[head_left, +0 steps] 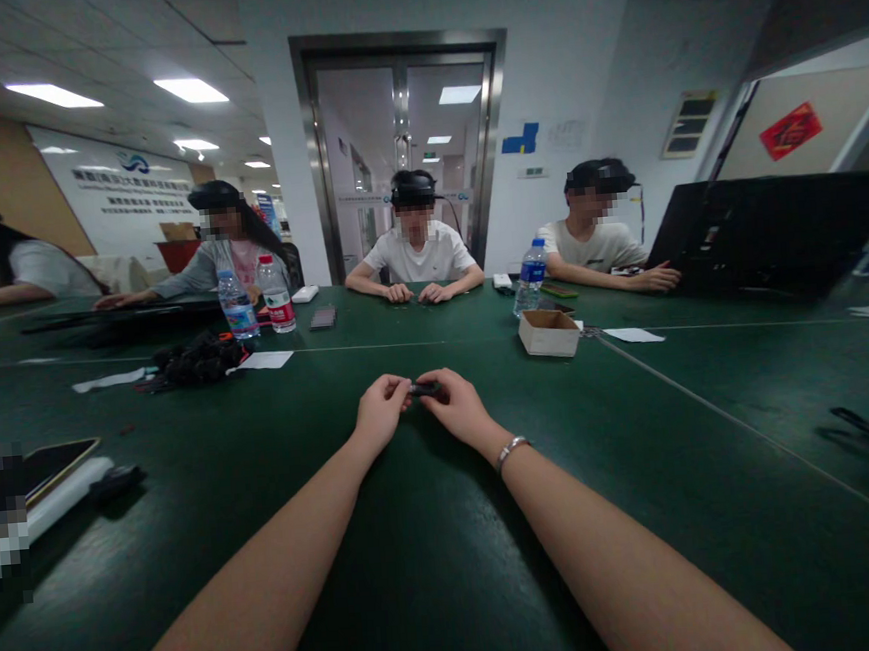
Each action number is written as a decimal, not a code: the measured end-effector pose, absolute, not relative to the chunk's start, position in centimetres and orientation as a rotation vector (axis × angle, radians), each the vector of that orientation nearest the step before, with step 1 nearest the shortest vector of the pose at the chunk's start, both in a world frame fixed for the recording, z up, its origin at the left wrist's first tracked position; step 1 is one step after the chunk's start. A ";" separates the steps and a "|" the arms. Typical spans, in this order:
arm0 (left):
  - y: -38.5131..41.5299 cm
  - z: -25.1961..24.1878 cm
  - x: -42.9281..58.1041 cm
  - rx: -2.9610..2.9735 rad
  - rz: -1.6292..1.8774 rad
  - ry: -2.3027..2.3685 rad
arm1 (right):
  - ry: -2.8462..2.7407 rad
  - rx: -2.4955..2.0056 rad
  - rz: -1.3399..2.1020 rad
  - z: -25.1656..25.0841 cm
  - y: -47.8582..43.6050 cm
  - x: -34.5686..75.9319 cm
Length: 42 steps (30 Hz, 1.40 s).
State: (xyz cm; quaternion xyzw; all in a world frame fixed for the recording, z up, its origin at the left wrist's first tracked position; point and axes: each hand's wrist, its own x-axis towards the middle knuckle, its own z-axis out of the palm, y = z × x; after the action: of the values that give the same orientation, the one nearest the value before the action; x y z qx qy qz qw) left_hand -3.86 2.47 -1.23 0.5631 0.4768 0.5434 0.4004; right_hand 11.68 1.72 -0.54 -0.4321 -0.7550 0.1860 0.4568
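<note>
Both my arms reach forward over the dark green table. Between my hands is a small dark, slim object with a lighter metallic-looking end on the left; it is too small to name. My left hand pinches the lighter end between thumb and fingers. Around the dark end, the fingers of my right hand are closed, and they cover part of it. A silver bracelet circles my right wrist.
Ahead to the right stands an open cardboard box, near a water bottle. A dark tangled bundle and two bottles lie ahead left. A phone is at the left, a monitor at the right. Several people sit opposite.
</note>
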 end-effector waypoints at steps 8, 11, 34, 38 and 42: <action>2.4 -1.0 -3.9 1.384 1.361 1.233 | -1.874 -1.033 0.426 0.0 1.2 11.5; 2.5 -1.0 -4.0 1.370 1.368 1.207 | -1.847 -1.060 0.456 0.0 1.3 11.3; 1.9 -0.5 -4.1 1.471 1.412 0.903 | -1.421 -0.987 1.213 -0.3 2.4 12.0; 1.9 -0.3 -4.2 1.484 1.408 0.960 | -1.418 -0.957 1.245 -0.4 2.5 12.1; 2.0 -0.4 -4.2 1.430 1.381 1.037 | -1.417 -0.950 1.261 -0.6 2.7 12.1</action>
State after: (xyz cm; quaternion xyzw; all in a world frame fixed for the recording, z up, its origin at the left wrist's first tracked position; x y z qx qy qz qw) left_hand -4.23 2.03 -0.43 0.5743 0.4164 0.5546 0.4349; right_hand 12.07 2.74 -0.64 -0.3909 -0.5829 0.5187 0.4882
